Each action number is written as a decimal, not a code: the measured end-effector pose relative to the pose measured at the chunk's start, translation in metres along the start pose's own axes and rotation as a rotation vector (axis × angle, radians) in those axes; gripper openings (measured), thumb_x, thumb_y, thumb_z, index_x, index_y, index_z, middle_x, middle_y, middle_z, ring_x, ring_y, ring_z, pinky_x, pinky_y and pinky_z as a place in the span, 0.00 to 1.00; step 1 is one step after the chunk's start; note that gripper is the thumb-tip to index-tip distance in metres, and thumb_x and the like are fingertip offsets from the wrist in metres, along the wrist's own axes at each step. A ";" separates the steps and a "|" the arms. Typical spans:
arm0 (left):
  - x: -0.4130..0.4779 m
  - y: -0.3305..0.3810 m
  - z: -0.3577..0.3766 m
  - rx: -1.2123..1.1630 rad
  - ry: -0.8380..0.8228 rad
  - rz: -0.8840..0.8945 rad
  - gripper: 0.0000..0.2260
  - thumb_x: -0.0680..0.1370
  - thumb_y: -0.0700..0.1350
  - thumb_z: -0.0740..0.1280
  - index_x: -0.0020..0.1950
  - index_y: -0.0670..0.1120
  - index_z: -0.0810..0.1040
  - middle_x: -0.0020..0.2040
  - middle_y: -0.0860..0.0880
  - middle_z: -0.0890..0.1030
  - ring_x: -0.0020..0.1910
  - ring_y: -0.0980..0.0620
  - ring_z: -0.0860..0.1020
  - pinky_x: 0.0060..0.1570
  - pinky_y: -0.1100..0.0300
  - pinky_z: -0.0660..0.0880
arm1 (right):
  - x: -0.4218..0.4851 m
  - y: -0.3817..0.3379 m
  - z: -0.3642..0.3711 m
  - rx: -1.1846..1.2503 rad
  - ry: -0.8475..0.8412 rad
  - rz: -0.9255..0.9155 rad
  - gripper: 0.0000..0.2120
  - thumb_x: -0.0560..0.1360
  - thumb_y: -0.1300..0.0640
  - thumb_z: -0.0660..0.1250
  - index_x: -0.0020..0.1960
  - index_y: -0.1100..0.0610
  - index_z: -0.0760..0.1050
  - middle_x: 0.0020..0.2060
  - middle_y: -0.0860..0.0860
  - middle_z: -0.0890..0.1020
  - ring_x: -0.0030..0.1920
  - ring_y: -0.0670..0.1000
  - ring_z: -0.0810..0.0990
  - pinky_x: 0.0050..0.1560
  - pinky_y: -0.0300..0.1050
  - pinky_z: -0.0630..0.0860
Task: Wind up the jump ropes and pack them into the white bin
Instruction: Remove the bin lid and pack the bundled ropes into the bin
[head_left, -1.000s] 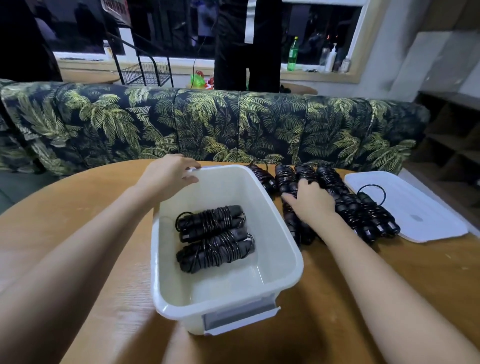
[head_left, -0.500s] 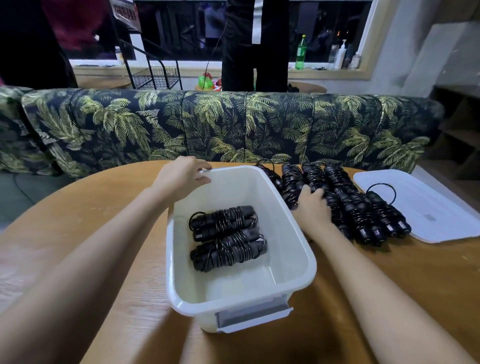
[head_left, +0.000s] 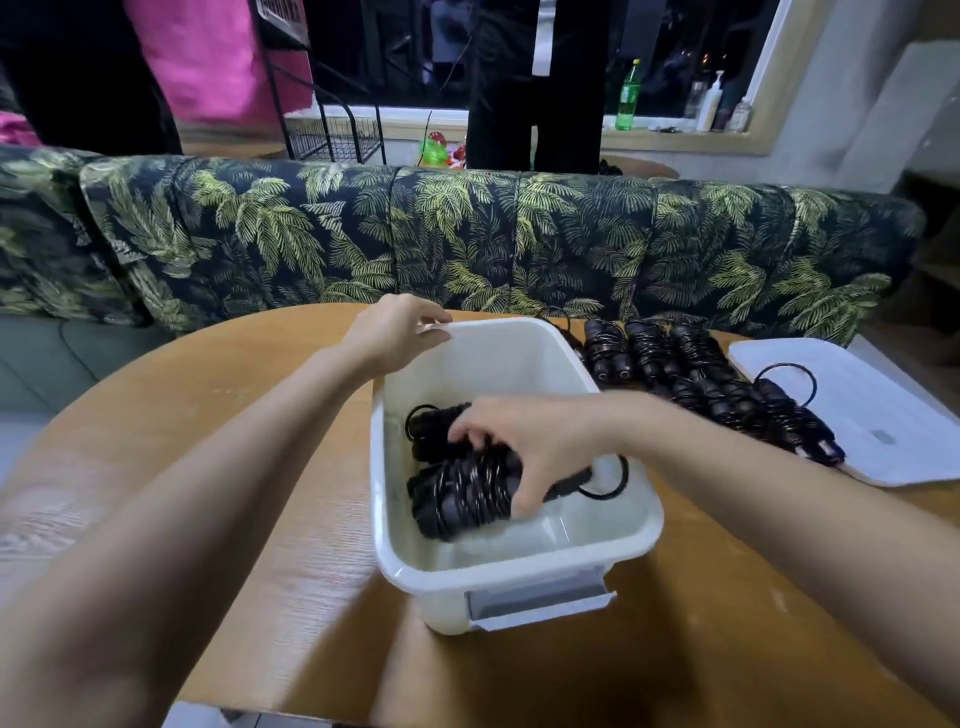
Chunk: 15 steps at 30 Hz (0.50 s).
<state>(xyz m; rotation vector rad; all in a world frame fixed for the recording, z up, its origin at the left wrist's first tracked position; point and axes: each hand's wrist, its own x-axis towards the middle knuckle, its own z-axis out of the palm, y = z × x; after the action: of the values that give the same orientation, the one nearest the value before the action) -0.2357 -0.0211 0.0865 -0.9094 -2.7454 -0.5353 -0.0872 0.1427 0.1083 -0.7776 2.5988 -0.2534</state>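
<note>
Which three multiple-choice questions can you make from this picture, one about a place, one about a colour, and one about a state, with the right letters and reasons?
1. Where does the lid lie?
A. on the bin
B. on the table, right of the rope bundles
C. on the sofa

2. What colour is the bin?
A. white
B. blue
C. black

3. What is the right hand doing?
A. resting flat on the table
B. holding the lid
C. holding a rope bundle inside the bin

Answers:
1 B: the lid is flat on the table, beyond the row of rope bundles.
2 A: its walls and rim are white.
3 C: its fingers close around a rope bundle in the bin, while the left hand holds the rim.
</note>
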 end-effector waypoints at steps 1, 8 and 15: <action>0.000 0.000 0.001 -0.006 0.004 0.007 0.11 0.77 0.49 0.68 0.58 0.47 0.81 0.55 0.47 0.83 0.55 0.44 0.79 0.52 0.50 0.76 | 0.009 -0.002 0.010 -0.078 -0.038 -0.023 0.41 0.65 0.56 0.79 0.72 0.58 0.62 0.56 0.50 0.68 0.53 0.48 0.68 0.49 0.37 0.66; 0.000 0.000 0.003 -0.004 0.012 0.033 0.12 0.78 0.48 0.67 0.59 0.46 0.81 0.57 0.48 0.82 0.55 0.45 0.79 0.53 0.51 0.76 | 0.024 -0.007 0.039 -0.372 -0.104 -0.010 0.41 0.63 0.50 0.80 0.68 0.57 0.63 0.58 0.53 0.69 0.50 0.53 0.71 0.41 0.46 0.67; -0.001 0.002 0.003 0.007 0.046 0.071 0.11 0.78 0.46 0.67 0.58 0.44 0.82 0.55 0.47 0.83 0.55 0.45 0.79 0.52 0.54 0.75 | 0.030 -0.024 0.045 -0.646 0.009 0.020 0.35 0.66 0.47 0.76 0.66 0.59 0.65 0.54 0.53 0.73 0.34 0.52 0.67 0.28 0.44 0.56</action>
<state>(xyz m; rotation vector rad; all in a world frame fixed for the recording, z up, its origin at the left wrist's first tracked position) -0.2336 -0.0188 0.0840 -0.9761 -2.6613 -0.5275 -0.0789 0.1040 0.0647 -0.9460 2.7045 0.6214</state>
